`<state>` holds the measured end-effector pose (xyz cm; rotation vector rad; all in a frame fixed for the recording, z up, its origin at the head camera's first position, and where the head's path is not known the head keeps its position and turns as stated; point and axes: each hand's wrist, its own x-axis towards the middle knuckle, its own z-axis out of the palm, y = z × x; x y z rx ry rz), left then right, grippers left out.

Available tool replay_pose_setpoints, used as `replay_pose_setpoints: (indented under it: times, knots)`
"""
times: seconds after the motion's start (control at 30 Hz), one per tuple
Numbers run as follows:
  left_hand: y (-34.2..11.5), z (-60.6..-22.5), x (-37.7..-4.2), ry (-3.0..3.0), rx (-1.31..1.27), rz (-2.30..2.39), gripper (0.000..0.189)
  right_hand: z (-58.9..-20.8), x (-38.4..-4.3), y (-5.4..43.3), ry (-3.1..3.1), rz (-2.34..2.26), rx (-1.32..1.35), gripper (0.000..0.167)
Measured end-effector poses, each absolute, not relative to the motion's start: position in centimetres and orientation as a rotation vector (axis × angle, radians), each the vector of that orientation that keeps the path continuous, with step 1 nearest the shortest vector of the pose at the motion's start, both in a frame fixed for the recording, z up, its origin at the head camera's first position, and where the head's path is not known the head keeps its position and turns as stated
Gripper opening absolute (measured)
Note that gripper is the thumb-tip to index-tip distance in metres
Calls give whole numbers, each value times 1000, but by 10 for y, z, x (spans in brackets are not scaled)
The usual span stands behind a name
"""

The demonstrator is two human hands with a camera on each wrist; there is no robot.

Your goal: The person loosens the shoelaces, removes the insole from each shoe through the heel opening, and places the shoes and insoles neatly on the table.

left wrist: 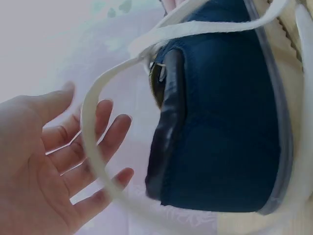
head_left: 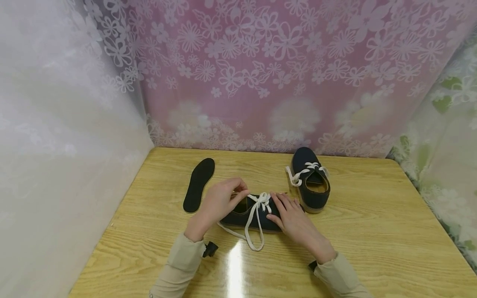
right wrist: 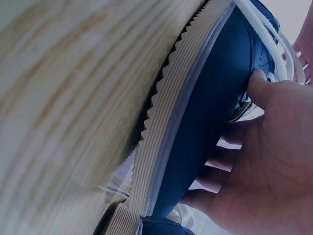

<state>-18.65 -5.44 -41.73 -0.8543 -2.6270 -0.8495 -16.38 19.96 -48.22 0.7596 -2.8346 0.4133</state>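
Observation:
A dark navy shoe (head_left: 271, 223) with a pale ridged sole lies sideways on the table, toe to the right. Its white laces (head_left: 261, 200) form a bow at the throat, with a long loop hanging over the near side. My left hand (head_left: 220, 198) hovers at the shoe's opening beside the bow; in the left wrist view its fingers (left wrist: 115, 132) are spread and loosely bent, holding nothing, behind the lace loop. The right hand (head_left: 294, 219) rests over the front of the shoe, fingers extended across the top and thumb near the laces.
A second navy shoe (head_left: 313, 203) with loose white laces stands behind to the right, toe toward the back. A black insole (head_left: 199, 184) lies on the wooden table (head_left: 149, 248) at the left. Floral curtains (head_left: 261, 82) enclose the back and sides.

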Motion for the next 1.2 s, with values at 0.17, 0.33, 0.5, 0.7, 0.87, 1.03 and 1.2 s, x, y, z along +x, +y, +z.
replay_pose_setpoints:
  times: [0.17,0.33,0.5,0.7,0.87,1.03,1.2]
  knots:
    - [-47,-425,-186,-2708,-889,-883,18,-480,-162,199,-2860,417,752,68]
    - [-38,-434,-186,-2698,-939,-785,19,-479,-161,199,-2871,411,754,68]
    - [-35,-437,-186,-2675,-888,-730,12,-480,-162,199,-2847,395,757,68]
    - [-36,-434,-186,-2691,-886,-657,12,-481,-163,200,-2848,401,760,68]
    - [-40,-423,-183,-2641,-905,-689,11,-482,-162,200,-2866,412,748,68]
    - [-47,-408,-179,-2520,-897,-740,6,-483,-163,200,-2871,420,740,68]
    - [-50,-406,-178,-2566,-888,-749,8,-482,-162,201,-2864,419,749,68]
